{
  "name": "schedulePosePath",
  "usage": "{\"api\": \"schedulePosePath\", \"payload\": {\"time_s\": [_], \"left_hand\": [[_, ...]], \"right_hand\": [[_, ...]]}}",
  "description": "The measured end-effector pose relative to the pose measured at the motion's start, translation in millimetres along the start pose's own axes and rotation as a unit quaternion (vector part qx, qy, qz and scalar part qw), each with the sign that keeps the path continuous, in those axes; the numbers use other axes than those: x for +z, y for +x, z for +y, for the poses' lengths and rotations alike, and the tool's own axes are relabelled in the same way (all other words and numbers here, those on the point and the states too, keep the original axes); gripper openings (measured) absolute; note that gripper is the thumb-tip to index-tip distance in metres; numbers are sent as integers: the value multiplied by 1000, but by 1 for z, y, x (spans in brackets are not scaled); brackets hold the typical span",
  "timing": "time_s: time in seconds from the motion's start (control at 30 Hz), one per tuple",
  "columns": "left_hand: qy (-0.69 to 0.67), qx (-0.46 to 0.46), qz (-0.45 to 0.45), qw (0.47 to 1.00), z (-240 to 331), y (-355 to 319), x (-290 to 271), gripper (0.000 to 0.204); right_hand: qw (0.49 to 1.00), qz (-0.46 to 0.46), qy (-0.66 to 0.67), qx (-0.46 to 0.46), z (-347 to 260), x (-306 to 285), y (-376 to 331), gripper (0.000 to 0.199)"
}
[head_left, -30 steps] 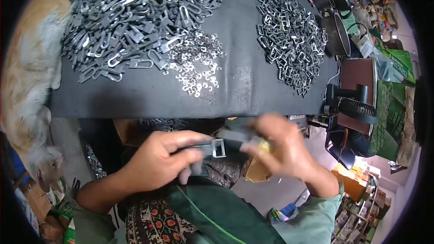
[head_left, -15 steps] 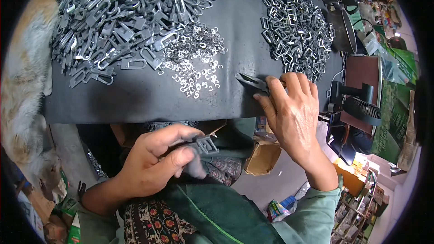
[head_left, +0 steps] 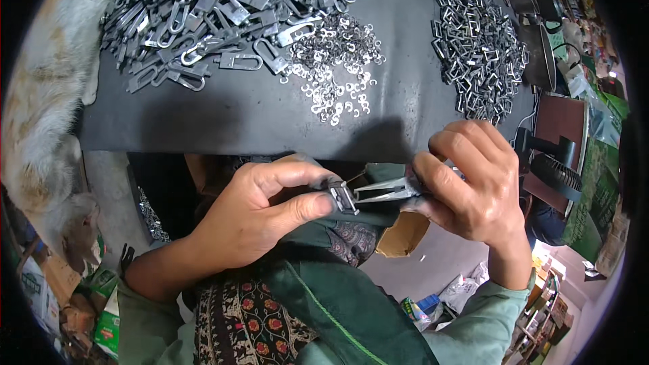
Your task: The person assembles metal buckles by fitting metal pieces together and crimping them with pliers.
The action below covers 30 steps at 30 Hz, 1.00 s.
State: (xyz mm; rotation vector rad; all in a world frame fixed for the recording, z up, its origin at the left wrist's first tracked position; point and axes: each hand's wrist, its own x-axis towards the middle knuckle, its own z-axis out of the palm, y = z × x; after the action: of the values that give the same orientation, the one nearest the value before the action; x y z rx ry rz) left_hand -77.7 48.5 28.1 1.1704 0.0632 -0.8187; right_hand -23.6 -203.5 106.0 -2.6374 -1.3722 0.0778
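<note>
a green carton (head_left: pixel 107 330) lies below-left of the left hand (head_left: pixel 260 213), which pinches a small metal buckle (head_left: pixel 343 197). the right hand (head_left: pixel 470 186) grips pliers (head_left: pixel 385 190) whose tips meet the buckle between both hands.

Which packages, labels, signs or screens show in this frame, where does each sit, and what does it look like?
Green and orange carton: lower left on the floor, boxy, partly cut off.
Small colourful packet: on the floor at lower centre, between the forearms, narrow, green and yellow.
Green printed bags: right edge beside the black table, crumpled and glossy.
Brown cardboard box: under the right hand, open.
No screens or signs visible.
</note>
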Motion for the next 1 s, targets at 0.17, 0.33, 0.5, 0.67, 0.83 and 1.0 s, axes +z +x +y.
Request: {"api": "schedulePosePath", "payload": {"time_s": [0.17, 0.33, 0.5, 0.67, 0.83, 1.0], "left_hand": [[-37, 36, -1, 999, -5, -1, 2, 15], [-55, 13, -5, 998, -1, -2, 1, 18], [-59, 49, -3, 997, -5, -2, 1, 19], [-66, 21, 0, 998, 2, -3, 0, 17], [-101, -3, -4, 995, 6, -1, 2, 15], [-98, 12, -7, 995, 3, 1, 2, 16]], "right_hand": [[1000, -6, -4, -17, -2, -3, 7, 32], [999, -12, -6, -34, -4, -4, 12, 33], [999, -15, -3, -38, -3, -7, 16, 34], [1000, -16, 3, -17, 1, -9, 12, 34], [1000, -15, 5, -13, 1, -6, 11, 35], [1000, -18, 10, -17, 1, -5, 15, 35]]}}
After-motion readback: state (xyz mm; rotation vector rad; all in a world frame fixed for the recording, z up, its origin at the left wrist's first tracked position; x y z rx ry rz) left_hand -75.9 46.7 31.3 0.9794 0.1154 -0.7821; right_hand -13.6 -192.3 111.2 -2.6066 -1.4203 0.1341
